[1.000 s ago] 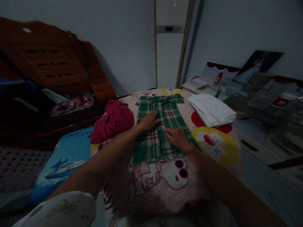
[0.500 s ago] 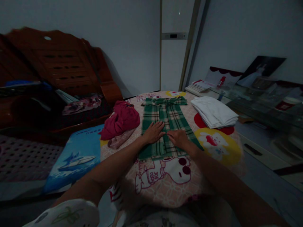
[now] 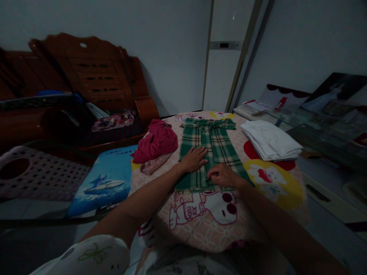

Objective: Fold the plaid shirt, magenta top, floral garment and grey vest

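A green plaid shirt [image 3: 225, 149] lies spread out on a pink patterned cloth, its collar end away from me. My left hand [image 3: 195, 159] rests flat on its left half, fingers stretched out. Close to the shirt's front opening, nearer the hem, my right hand [image 3: 225, 175] has its fingers curled in and pinched at the fabric edge. The fingertips are partly hidden by the hand itself.
A crumpled magenta garment [image 3: 157, 141] lies left of the shirt, and folded white cloth [image 3: 269, 141] sits at the right. A wooden chair [image 3: 97, 72] stands at back left, beside a blue bag [image 3: 104, 183]. A glass-topped cabinet [image 3: 312, 118] runs along the right.
My right hand has slid down along the front opening toward the hem, its fingers now more curled. My left hand stays flat on the shirt. The view has turned slightly left.
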